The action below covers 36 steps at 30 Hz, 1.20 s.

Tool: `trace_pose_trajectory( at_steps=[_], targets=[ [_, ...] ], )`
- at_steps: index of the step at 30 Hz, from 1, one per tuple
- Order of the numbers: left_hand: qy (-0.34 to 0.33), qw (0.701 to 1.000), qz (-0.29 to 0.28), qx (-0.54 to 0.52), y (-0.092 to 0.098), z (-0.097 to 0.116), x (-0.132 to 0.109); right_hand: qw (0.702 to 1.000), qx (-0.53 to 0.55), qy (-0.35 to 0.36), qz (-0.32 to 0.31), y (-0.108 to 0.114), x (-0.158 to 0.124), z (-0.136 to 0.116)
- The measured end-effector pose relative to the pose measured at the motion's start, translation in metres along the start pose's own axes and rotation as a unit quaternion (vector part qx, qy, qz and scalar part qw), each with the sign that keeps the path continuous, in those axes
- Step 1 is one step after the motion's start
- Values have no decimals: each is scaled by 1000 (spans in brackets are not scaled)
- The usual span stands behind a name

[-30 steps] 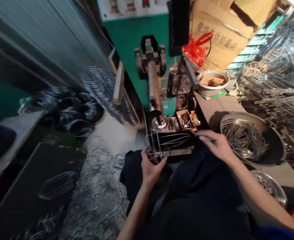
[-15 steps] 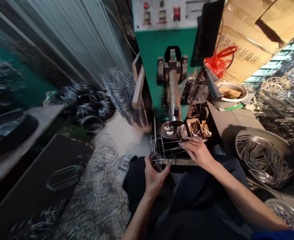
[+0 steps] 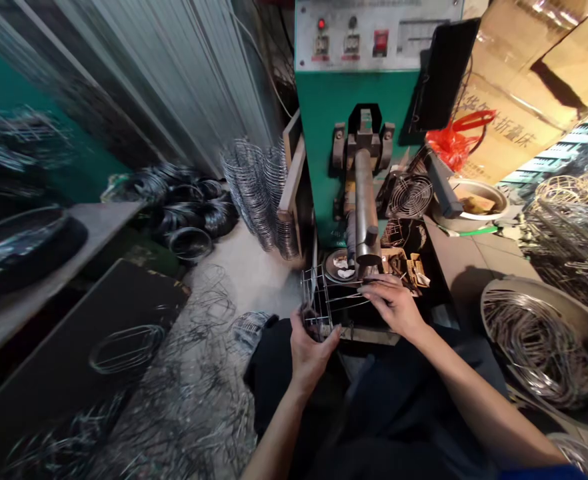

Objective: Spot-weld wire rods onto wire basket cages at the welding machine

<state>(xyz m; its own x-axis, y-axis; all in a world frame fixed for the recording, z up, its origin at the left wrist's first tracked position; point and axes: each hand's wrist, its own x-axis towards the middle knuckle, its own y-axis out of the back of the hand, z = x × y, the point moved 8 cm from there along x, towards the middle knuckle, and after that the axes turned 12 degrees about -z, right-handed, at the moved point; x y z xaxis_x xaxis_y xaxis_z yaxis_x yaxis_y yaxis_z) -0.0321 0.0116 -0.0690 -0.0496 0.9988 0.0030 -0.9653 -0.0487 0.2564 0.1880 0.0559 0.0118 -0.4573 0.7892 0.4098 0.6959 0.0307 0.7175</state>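
A small wire frame (image 3: 326, 293) of thin crossed metal rods sits low in front of the green machine (image 3: 319, 153). My left hand (image 3: 310, 353) grips its near left end, thumb and fingers curled around the wires. At the frame's right side, the fingers of my right hand (image 3: 397, 305) are pinched together at the ends of the wires. Just above my right hand is the machine's thick cylindrical metal arm (image 3: 367, 207). Part of the frame is hidden behind my fingers.
Right of me stands a round basin of bent wires (image 3: 539, 347). A box of small parts (image 3: 399, 263) lies under the machine's arm. Stacked wire rings (image 3: 259, 193) lean left of the machine. Loose wire scraps (image 3: 199, 380) litter the floor beside a dark board (image 3: 89, 313).
The camera view has turned slightly, so the machine appears farther right and lower. Both hands keep their hold on the wire frame, with hardly any movement.
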Motion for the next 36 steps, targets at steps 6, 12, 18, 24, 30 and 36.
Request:
trace_pose_trajectory(
  at_steps=[6, 12, 18, 24, 30, 36],
  targets=[
    [0, 1000, 18, 22, 1, -1, 1, 1000, -17, -2, 4, -1, 2, 0],
    [-2, 1000, 16, 20, 1, 2, 4, 1000, -25, -15, 6, -1, 2, 4],
    [19, 1000, 3, 7, -1, 1, 8, 999, -28, -23, 13, -2, 5, 7],
    [15, 1000, -11, 13, 1, 3, 9, 998, -42, -44, 25, 11, -4, 10],
    [-5, 1000, -24, -3, 2, 9, 29, 997, -29, -56, 44, 17, -3, 18],
    [0, 999, -31, 14, 2, 7, 47, 996, -17, -61, 60, 16, 9, 22]
  ],
)
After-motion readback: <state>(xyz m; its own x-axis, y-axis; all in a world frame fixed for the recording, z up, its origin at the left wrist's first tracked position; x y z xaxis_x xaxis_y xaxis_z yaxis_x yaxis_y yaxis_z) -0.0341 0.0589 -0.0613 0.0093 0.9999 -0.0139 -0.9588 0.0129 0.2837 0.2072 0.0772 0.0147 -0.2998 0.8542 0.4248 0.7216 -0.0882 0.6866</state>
